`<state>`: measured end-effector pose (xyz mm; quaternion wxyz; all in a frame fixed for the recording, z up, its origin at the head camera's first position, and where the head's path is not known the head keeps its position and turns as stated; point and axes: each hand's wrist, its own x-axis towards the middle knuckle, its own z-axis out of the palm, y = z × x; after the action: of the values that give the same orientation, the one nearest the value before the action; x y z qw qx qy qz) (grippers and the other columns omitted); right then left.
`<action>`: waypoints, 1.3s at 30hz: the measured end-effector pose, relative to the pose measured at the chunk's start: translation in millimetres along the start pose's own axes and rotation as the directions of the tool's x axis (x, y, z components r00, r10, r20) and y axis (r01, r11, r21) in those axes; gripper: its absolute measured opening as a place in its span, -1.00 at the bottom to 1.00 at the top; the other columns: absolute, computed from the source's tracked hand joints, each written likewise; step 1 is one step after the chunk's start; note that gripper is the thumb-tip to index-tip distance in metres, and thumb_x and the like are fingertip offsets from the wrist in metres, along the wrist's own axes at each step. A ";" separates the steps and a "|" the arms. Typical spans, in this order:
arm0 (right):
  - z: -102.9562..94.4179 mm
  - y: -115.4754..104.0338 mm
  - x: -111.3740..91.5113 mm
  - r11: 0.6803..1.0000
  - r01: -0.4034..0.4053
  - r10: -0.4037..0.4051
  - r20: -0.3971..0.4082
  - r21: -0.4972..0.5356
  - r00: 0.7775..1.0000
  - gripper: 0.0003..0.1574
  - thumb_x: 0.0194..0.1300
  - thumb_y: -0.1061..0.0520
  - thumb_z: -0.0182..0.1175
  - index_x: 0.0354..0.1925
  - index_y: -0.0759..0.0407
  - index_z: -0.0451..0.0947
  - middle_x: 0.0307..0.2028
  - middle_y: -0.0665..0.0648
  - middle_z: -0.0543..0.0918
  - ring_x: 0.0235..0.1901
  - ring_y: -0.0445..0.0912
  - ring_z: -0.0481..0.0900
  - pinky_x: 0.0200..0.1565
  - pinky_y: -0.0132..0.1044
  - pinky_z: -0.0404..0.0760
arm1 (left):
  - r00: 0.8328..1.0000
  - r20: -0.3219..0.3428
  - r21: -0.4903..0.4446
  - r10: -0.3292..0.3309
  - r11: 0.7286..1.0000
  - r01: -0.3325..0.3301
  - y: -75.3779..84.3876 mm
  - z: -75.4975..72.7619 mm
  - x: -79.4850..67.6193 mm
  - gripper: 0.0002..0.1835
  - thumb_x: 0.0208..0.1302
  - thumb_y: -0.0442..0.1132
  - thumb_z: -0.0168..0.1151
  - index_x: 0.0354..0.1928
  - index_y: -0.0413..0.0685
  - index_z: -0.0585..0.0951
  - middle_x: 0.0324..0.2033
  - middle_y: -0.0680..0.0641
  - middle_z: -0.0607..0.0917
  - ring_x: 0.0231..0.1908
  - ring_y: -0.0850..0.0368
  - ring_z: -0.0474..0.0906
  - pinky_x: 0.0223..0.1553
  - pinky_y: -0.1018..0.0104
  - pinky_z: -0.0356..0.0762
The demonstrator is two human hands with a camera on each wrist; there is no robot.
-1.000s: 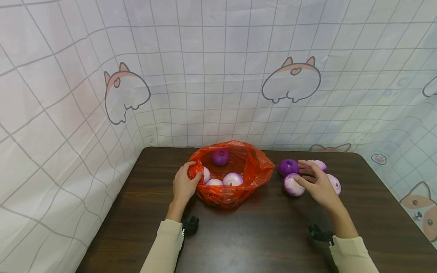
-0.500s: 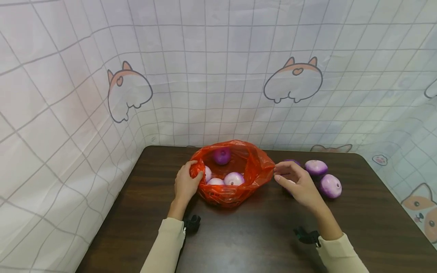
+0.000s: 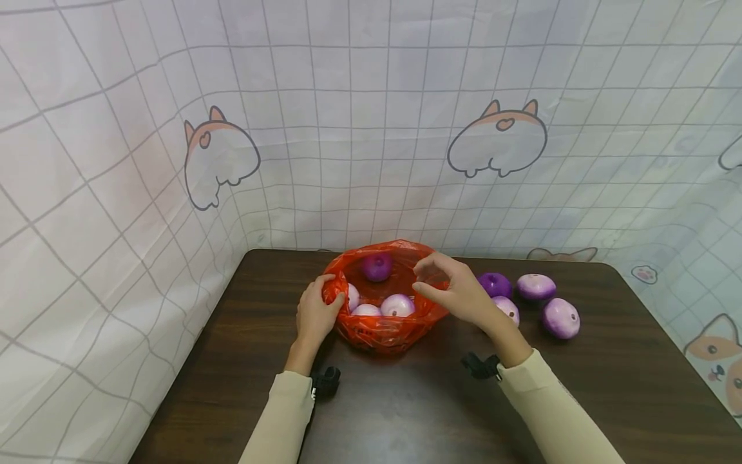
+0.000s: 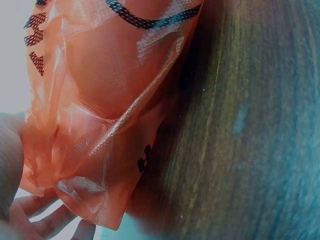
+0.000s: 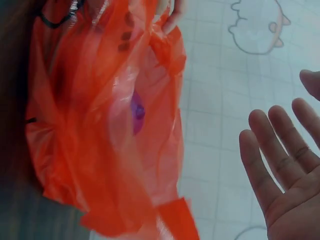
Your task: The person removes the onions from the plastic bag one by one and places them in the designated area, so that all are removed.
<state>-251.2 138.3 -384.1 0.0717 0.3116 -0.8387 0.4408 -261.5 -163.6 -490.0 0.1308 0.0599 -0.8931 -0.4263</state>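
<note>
A red plastic bag [image 3: 379,334] stands with its mouth wide on the dark table. Inside are several onions, a deep purple onion [image 3: 377,267] at the back and a paler onion [image 3: 397,304] in front. My left hand [image 3: 314,312] grips the bag's left rim between thumb and fingers; bunched plastic [image 4: 47,165] shows there in the left wrist view. Over the bag's right side hovers my right hand [image 3: 458,291], hiding part of the rim. In the right wrist view its fingers [image 5: 280,150] are spread and loosely bent, with nothing held, apart from the bag.
Right of the bag lie several more onions: a deep purple onion [image 3: 494,284], a partly covered pale onion [image 3: 507,310], and two further right, one onion [image 3: 536,287] behind another onion [image 3: 561,318]. A patterned cloth [image 3: 371,161] hangs behind the table [image 3: 400,399].
My right hand has come left from the loose onions, past the bag's right edge, to above its mouth. The left hand keeps its grip on the rim.
</note>
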 end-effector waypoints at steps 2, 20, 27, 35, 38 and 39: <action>4.2 -0.6 10.4 1.000 0.008 -0.008 0.015 -0.008 1.000 -0.69 0.34 0.07 0.37 0.02 0.02 0.57 -0.09 0.05 0.69 -0.04 -0.07 0.66 0.12 0.07 0.66 | 1.000 -0.002 0.001 0.000 1.000 0.000 -0.5 0.2 0.1 -0.50 0.33 -0.03 0.34 0.28 0.17 0.53 0.20 -0.17 0.62 0.18 -0.22 0.55 0.23 -0.28 0.50; 40.9 26.0 75.0 0.996 -0.086 0.088 0.237 -0.016 0.968 -0.58 0.30 0.01 0.41 0.08 0.05 0.61 0.06 0.06 0.66 0.11 -0.01 0.61 0.23 0.07 0.62 | 0.999 -0.029 0.026 0.044 0.999 -0.043 -2.9 -0.1 2.3 -0.52 0.30 -0.03 0.36 0.25 0.17 0.56 0.14 -0.16 0.66 0.17 -0.21 0.57 0.21 -0.23 0.51; 53.9 37.0 87.5 0.992 -0.112 0.123 0.268 -0.054 0.956 -0.52 0.31 0.00 0.40 0.14 0.09 0.60 0.16 0.19 0.64 0.12 0.05 0.57 0.24 0.10 0.60 | 0.999 -0.033 0.017 0.041 0.999 -0.040 -3.6 0.0 2.3 -0.51 0.30 -0.03 0.36 0.25 0.16 0.56 0.14 -0.17 0.66 0.16 -0.22 0.58 0.19 -0.26 0.53; 63.6 49.4 97.7 0.974 -0.210 0.228 0.316 -0.089 0.921 -0.35 0.31 -0.12 0.37 0.27 0.06 0.51 0.30 0.22 0.54 0.28 0.20 0.49 0.32 0.11 0.53 | 0.999 -0.029 0.015 0.036 0.999 -0.035 -3.6 -0.1 1.7 -0.51 0.29 -0.03 0.36 0.26 0.18 0.55 0.14 -0.15 0.65 0.16 -0.21 0.57 0.20 -0.27 0.52; 66.1 53.4 100.9 0.966 -0.221 0.252 0.317 -0.133 0.914 -0.30 0.31 -0.17 0.37 0.32 0.04 0.49 0.33 0.17 0.51 0.29 0.16 0.49 0.33 0.11 0.52 | 0.999 -0.030 0.013 0.035 0.999 -0.035 -2.4 -0.6 0.7 -0.50 0.29 -0.03 0.37 0.26 0.17 0.56 0.16 -0.15 0.65 0.16 -0.21 0.57 0.20 -0.27 0.52; 66.8 54.7 101.9 0.965 -0.221 0.255 0.315 -0.142 0.914 -0.29 0.31 -0.17 0.37 0.32 0.03 0.49 0.34 0.15 0.51 0.30 0.14 0.48 0.34 0.11 0.51 | 0.999 -0.029 0.011 0.033 0.999 -0.033 -1.9 -0.9 0.4 -0.51 0.29 -0.03 0.37 0.26 0.18 0.56 0.16 -0.15 0.65 0.17 -0.21 0.57 0.21 -0.26 0.52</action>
<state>-354.1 61.9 -422.0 -0.1082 0.2725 -0.8922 0.3435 -261.6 -165.5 -490.8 0.1505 0.0519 -0.8943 -0.4183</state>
